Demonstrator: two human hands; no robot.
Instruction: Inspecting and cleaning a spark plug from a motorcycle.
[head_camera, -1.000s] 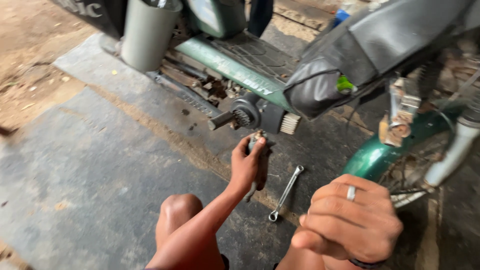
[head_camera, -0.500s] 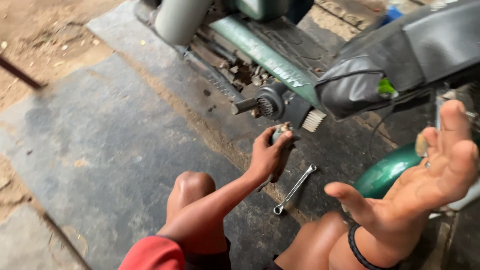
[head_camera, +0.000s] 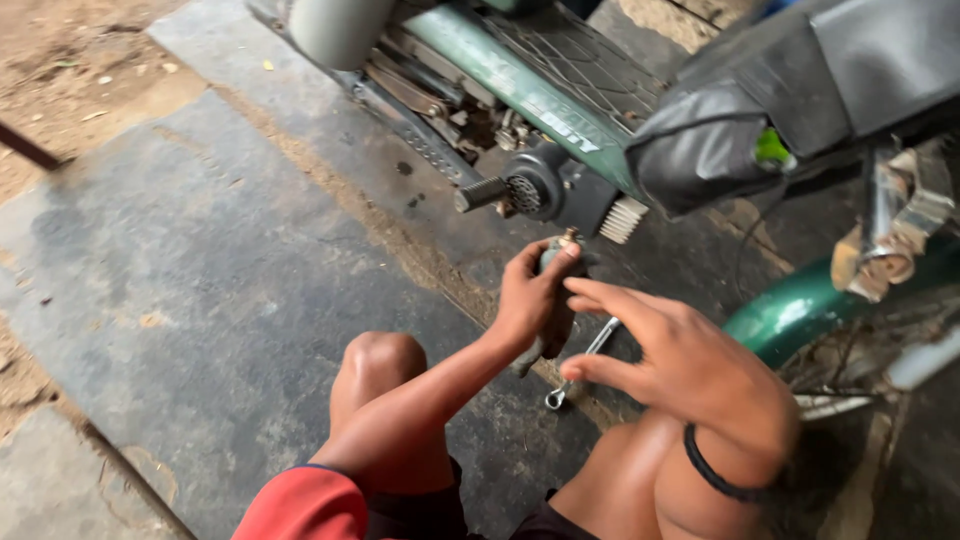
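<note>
My left hand (head_camera: 532, 297) is closed around a small grey metal motorcycle part (head_camera: 556, 262) with a brass tip, held just below the engine of a green motorcycle (head_camera: 520, 90). My right hand (head_camera: 680, 360) hovers beside it with fingers spread, empty, its fingertips almost touching the left hand. A black band sits on the right wrist. A silver combination wrench (head_camera: 583, 362) lies on the concrete floor between my knees, partly hidden by my right hand.
The motorcycle's black seat (head_camera: 800, 90) overhangs at upper right, a kick-start lever stub (head_camera: 485, 193) juts toward me, and a green rear fender (head_camera: 800, 310) sits at right. A grey concrete slab (head_camera: 180, 280) spreads left, with bare dirt beyond.
My right hand came down from a raised open-palm position at the right and moved in toward my left hand. The left hand kept its hold on the part.
</note>
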